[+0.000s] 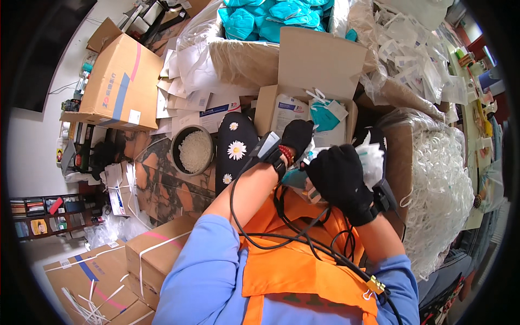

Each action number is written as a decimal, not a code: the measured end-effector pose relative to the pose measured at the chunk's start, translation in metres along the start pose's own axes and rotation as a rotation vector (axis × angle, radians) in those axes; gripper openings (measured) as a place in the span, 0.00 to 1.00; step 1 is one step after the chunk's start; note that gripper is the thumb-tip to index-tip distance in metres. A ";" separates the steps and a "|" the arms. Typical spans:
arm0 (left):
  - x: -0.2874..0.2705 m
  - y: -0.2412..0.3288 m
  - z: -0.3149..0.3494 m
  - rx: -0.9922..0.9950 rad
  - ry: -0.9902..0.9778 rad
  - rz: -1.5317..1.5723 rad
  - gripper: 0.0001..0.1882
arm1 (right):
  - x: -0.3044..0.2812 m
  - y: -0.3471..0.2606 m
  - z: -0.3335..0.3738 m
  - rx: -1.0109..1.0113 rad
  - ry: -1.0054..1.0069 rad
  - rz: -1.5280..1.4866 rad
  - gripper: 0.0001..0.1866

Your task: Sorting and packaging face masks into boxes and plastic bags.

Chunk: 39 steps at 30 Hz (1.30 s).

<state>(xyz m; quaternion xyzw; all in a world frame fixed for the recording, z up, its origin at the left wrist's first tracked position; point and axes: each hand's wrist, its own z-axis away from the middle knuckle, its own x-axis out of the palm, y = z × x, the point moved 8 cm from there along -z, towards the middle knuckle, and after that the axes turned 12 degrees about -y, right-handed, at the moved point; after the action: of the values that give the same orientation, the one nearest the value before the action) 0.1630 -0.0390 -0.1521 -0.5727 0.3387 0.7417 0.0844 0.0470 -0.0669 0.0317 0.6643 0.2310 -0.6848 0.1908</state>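
Note:
Both my hands wear black gloves and are close together over my lap. My left hand (297, 136) is closed, its fingertips by some thin white and clear material; what they grip is partly hidden. My right hand (340, 181) is curled into a fist, and what it holds is covered by the glove. Crumpled white plastic (371, 162) sticks out behind it. A teal piece (293, 178) like a face mask shows below my hands. Just beyond stands an open cardboard box (322, 59), with a teal face mask (326, 117) with white straps lying on white packets (290, 111).
A plastic-lined box of teal masks (244, 24) stands at the far side. On the right are a bag of white straps (439, 200) and a pile of clear packets (414, 59). A bowl of white pieces (195, 151) and cartons (122, 81) stand left. Black cables (303, 238) cross my apron.

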 end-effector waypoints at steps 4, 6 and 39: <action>0.016 0.001 -0.011 0.015 -0.049 -0.115 0.08 | -0.011 0.026 0.008 0.126 0.072 0.041 0.05; 0.033 -0.006 -0.015 -0.005 -0.094 -0.219 0.07 | -0.011 0.038 0.006 0.201 0.091 0.040 0.08; -0.064 -0.067 0.032 -0.241 0.009 0.130 0.17 | -0.023 0.133 0.020 0.433 0.503 0.239 0.15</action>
<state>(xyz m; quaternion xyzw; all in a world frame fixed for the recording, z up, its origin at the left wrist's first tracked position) 0.1931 0.0475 -0.1181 -0.5588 0.2839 0.7784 -0.0348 0.1073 -0.1879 0.0460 0.8596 0.0409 -0.5056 0.0612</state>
